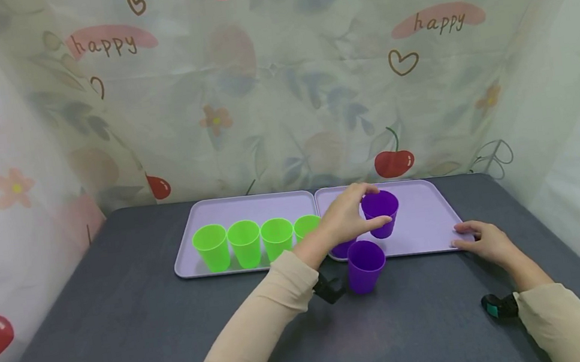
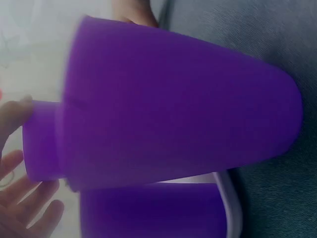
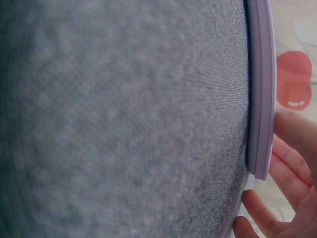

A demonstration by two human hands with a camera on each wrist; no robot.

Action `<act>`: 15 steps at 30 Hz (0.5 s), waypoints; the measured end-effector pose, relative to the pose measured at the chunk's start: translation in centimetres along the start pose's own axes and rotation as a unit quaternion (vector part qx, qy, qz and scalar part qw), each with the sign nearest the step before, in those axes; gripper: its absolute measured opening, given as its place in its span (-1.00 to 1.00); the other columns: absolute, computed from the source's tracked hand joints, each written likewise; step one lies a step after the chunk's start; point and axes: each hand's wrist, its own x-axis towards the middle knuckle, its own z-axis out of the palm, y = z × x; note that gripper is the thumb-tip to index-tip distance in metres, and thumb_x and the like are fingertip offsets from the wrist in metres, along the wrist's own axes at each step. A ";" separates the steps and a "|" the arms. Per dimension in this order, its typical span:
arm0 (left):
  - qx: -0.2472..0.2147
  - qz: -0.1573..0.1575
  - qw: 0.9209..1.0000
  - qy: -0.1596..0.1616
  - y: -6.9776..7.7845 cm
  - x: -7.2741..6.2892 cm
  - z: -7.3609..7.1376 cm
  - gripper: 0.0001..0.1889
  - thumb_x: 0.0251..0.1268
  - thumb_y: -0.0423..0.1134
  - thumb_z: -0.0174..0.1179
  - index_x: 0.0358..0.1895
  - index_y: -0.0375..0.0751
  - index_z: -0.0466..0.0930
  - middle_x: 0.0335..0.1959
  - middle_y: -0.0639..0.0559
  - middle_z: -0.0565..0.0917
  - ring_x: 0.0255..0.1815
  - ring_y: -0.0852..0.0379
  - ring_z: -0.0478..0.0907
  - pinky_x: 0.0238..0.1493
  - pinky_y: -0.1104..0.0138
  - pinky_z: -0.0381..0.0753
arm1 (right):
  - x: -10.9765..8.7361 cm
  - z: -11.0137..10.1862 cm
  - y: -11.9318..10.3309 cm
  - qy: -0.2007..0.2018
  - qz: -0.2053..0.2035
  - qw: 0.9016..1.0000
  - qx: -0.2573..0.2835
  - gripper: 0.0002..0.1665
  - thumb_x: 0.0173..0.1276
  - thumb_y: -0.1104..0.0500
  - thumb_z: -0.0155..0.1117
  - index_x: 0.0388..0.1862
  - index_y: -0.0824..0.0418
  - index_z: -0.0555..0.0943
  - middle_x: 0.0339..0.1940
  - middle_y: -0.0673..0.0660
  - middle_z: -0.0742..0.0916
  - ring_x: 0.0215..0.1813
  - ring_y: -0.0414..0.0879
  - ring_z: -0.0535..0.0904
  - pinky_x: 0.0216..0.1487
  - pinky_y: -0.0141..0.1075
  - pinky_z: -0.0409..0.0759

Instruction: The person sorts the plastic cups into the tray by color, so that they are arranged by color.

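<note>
My left hand [image 1: 345, 216] holds a purple cup [image 1: 384, 208] over the right-hand lilac tray [image 1: 419, 213], thumb on its near side and fingers at its far side. Whether the cup's base touches the tray, I cannot tell. Another purple cup [image 1: 365, 265] stands upright on the table before the tray and looms large in the left wrist view. Behind it, a purple cup [image 1: 344, 249] on the tray is mostly covered by my left hand and wrist. At that tray's near right corner, my right hand [image 1: 487, 239] grips the rim [image 3: 262, 89] with thumb and finger.
Several green cups [image 1: 246, 244] stand in a row on the left lilac tray [image 1: 249, 204], the rightmost partly behind my left hand. Both trays lie side by side at the back of the grey table [image 1: 125, 340]. A printed curtain [image 1: 269, 99] hangs behind and beside them.
</note>
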 end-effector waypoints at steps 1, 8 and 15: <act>0.009 0.003 1.000 -0.002 -0.1 0.1 0.2 -0.39 0.09 0.02 0.31 0.19 -0.13 0.39 0.16 0.03 0.52 0.18 0.13 0.45 0.19 0.38 0.44 | 0.0 0.0 0.0 0.000 0.001 1.000 0.001 -0.28 0.31 -0.08 0.19 0.20 0.46 0.38 0.24 0.58 0.37 0.20 0.48 0.31 0.14 0.30 0.32; 0.081 0.028 0.996 -0.018 -0.6 0.2 0.9 -0.40 0.09 0.05 0.30 0.16 -0.18 0.42 0.08 0.02 0.59 0.14 0.14 0.51 0.18 0.39 0.44 | -0.1 -0.1 -0.2 -0.001 0.000 1.000 0.002 -0.30 0.31 -0.06 0.19 0.19 0.47 0.38 0.24 0.58 0.37 0.20 0.48 0.31 0.14 0.30 0.31; 0.113 0.020 0.993 -0.029 -1.2 0.3 1.6 -0.43 0.06 0.11 0.30 0.08 -0.12 0.45 -0.08 0.05 0.65 -0.02 0.14 0.55 0.01 0.38 0.51 | -0.1 -0.1 -0.2 -0.002 0.003 1.000 0.004 -0.27 0.31 -0.08 0.19 0.20 0.47 0.37 0.25 0.58 0.36 0.20 0.48 0.30 0.15 0.31 0.30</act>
